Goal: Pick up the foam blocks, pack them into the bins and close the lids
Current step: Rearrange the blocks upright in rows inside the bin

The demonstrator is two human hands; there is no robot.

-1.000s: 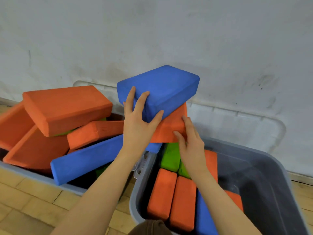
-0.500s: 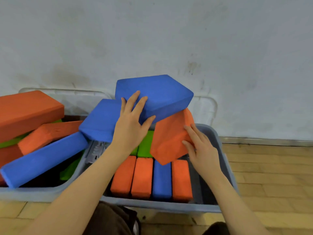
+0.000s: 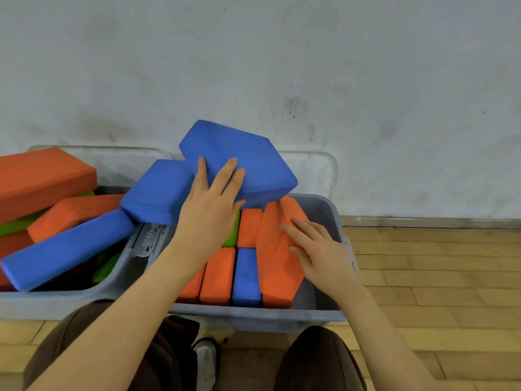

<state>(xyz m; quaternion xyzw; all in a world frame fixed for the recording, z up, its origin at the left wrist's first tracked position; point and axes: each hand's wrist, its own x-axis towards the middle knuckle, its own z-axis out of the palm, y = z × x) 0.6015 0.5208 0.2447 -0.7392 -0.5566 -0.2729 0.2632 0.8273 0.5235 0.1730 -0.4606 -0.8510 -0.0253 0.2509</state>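
My left hand holds a blue foam block above the back of the right grey bin, fingers on its top face and thumb at its lower edge. Flat against a tilted orange block lies my right hand, fingers straight; the block leans on its edge at the bin's right side. Orange, blue and green blocks stand packed in rows on the bin's floor. A second blue block lies across the gap between the bins.
The left grey bin is heaped with orange, blue and green blocks above its rim. Two pale lids lean on the white wall behind the bins. Wooden floor lies to the right. My knees are just before the bins.
My right hand has pushed the orange block down into the right side of the right bin. The blue block stays in my left hand, slightly further back.
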